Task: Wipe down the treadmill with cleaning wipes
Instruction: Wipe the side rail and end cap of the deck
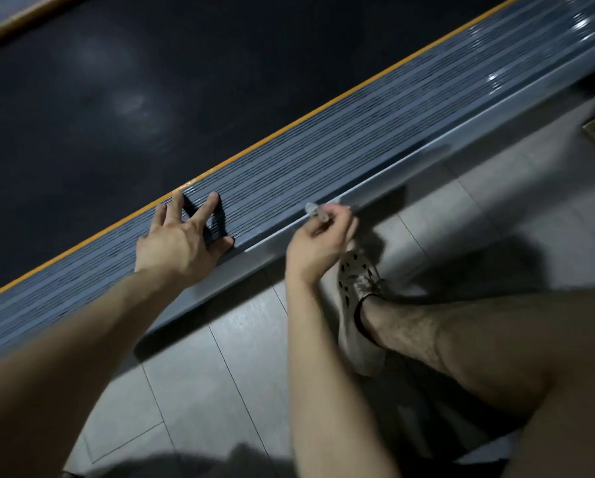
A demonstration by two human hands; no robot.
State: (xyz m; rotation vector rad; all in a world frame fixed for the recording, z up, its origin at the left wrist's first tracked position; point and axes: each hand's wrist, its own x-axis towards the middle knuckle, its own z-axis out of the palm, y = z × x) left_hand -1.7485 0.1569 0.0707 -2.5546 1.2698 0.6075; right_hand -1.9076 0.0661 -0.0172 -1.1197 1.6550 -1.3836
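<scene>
On the treadmill [116, 98], at the outer edge of its ribbed side rail [358, 150], a small wadded wipe [318, 212] is pinched in the right hand [323, 241] while the left hand [175, 246] rests fingers-spread on the ribs; so small a wad may slip or skip grooves.

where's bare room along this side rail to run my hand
The ribbed rail is bare past the left hand, between the yellow stripe and outer edge. Crowded where the right hand pinches the wipe, above the shoe.
</scene>
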